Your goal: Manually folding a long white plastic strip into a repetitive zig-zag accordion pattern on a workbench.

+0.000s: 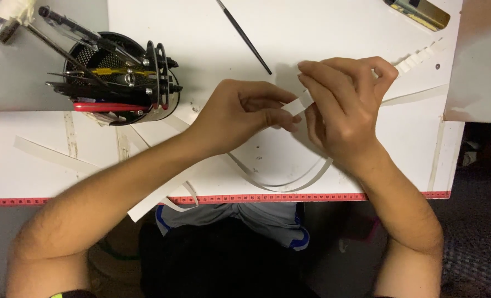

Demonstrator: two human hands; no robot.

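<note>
White tabletop [323, 33] filled most of my head-camera view, its near edge trimmed with a red strip marked like a ruler [289, 197]. Below that edge I saw dark floor and the person's lap in grey and blue cloth.

Next in size were the two bare forearms, reaching up from the bottom of the frame and meeting above the middle of the table. At upper left stood a black mesh tool holder [121, 77], crammed with pens, metal tools and red-handled pliers. A long white paper strip [55, 156] lay flat at far left, well apart from the hands.

The left hand [240, 113] had its thumb and fingers pinched closed on one end of a narrow white paper strip [299, 105]. The right hand [342, 107] gripped the same strip just beside it, fingers curled tightly over — both hands met at that short visible piece, held a little above the table's centre. Behind the right hand, a pleated, zigzag-folded run of paper [419, 58] trailed toward the upper right. Under the hands, another strip curved in a loose loop [281, 182] on the table.

Smaller still — a thin black brush or stick [245, 37] lay diagonally near the top, and a dark and gold object [419, 12] sat at the top right edge.
</note>
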